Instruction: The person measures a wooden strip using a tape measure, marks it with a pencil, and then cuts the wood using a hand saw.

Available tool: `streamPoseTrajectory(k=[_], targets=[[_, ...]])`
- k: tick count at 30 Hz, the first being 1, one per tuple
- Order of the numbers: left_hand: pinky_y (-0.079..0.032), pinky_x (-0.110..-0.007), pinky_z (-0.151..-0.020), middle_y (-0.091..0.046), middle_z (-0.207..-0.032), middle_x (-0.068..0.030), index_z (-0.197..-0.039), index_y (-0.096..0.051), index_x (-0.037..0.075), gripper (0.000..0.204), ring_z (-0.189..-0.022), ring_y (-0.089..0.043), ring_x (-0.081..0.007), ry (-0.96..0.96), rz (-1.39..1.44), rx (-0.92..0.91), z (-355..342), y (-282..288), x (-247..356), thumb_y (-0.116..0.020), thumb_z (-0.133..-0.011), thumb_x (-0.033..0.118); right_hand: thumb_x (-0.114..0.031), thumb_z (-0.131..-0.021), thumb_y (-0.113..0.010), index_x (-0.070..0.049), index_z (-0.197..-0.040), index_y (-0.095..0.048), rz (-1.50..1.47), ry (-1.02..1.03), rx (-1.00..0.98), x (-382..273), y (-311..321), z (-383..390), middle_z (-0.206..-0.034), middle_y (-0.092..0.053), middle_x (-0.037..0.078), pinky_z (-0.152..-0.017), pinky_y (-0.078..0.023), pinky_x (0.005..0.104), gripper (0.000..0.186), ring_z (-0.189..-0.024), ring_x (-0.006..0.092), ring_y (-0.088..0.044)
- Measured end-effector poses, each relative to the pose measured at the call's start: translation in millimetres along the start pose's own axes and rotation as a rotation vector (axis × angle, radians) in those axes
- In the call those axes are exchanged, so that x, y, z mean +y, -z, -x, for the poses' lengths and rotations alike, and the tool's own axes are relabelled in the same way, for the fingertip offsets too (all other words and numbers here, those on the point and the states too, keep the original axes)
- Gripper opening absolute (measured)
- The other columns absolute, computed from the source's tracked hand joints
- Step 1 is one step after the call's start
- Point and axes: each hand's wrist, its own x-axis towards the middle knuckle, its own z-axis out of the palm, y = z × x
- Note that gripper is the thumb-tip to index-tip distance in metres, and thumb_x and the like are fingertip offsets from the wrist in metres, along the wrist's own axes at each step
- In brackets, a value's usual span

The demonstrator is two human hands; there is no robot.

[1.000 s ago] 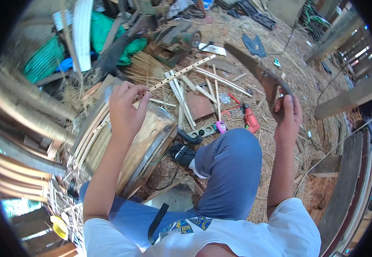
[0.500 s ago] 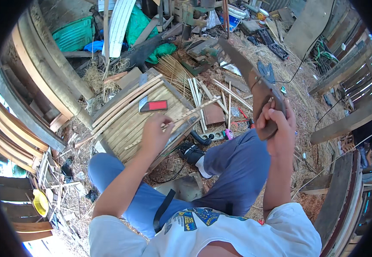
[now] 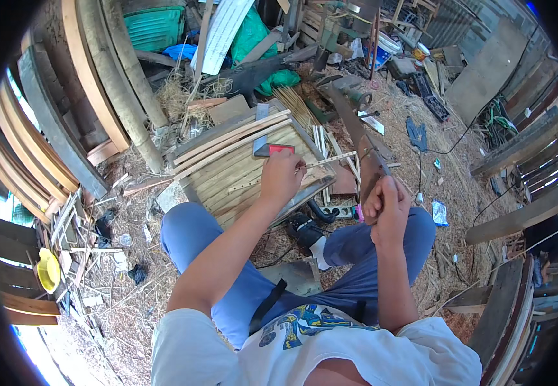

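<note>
My left hand [image 3: 281,179] grips a thin pale wooden strip [image 3: 243,187] with a row of dark marks, low over a slatted wooden board [image 3: 211,200]. A try square [image 3: 263,150] with a red inset lies on the board behind that hand, near several long wooden battens [image 3: 224,142]. In my right hand [image 3: 388,212] is a handsaw [image 3: 349,116] with a dark handle, held upright at the board's right, its blade pointing away from me.
Bamboo poles and planks [image 3: 108,83] stand at left; a yellow plastic item [image 3: 48,270] lies lower left. Green sheeting [image 3: 243,38], a metal machine [image 3: 359,98] and clutter lie behind. Cords cross the shavings-covered floor [image 3: 449,174]. Another person [image 3: 546,238] is partly visible at far right.
The strip has come down over the board with my left hand. The saw has moved left and lower, turning more upright. The view has shifted, showing more of the back of the shed.
</note>
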Motion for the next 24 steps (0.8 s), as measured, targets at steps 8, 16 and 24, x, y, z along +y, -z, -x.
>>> streamPoseTrajectory(k=[8, 16, 24], targets=[[-0.055, -0.046, -0.079, -0.071, -0.087, -0.0117, -0.09, -0.081, 0.007, 0.014, -0.085, -0.069, -0.033, -0.048, -0.004, 0.12, -26, 47, -6, -0.085, -0.079, 0.014, -0.029, -0.11, -0.06, -0.005, -0.09, -0.056, -0.077, 0.147, -0.067, -26, -12, 12, -0.066, -0.047, 0.0, -0.049, -0.035, 0.0268, 0.031, -0.053, 0.0096, -0.044], [-0.056, -0.045, -0.077, -0.069, -0.09, -0.0098, -0.091, -0.079, 0.008, 0.012, -0.085, -0.071, -0.0304, 0.009, -0.006, 0.211, -7, 126, 3, -0.085, -0.081, 0.014, -0.029, -0.108, -0.062, -0.005, -0.089, -0.056, -0.073, 0.181, -0.194, -22, -40, 32, -0.064, -0.049, 0.001, -0.048, -0.034, 0.0269, 0.032, -0.053, 0.011, -0.048], [-0.058, -0.04, -0.072, -0.069, -0.092, -0.0098, -0.095, -0.079, 0.005, 0.013, -0.079, -0.072, -0.0267, 0.166, -0.024, 0.315, 58, 229, 10, -0.086, -0.085, 0.01, -0.031, -0.106, -0.062, -0.003, -0.086, -0.054, -0.181, 0.174, -0.466, 13, -119, 42, -0.062, -0.047, 0.001, -0.049, -0.035, 0.029, 0.035, -0.052, 0.0116, -0.046]])
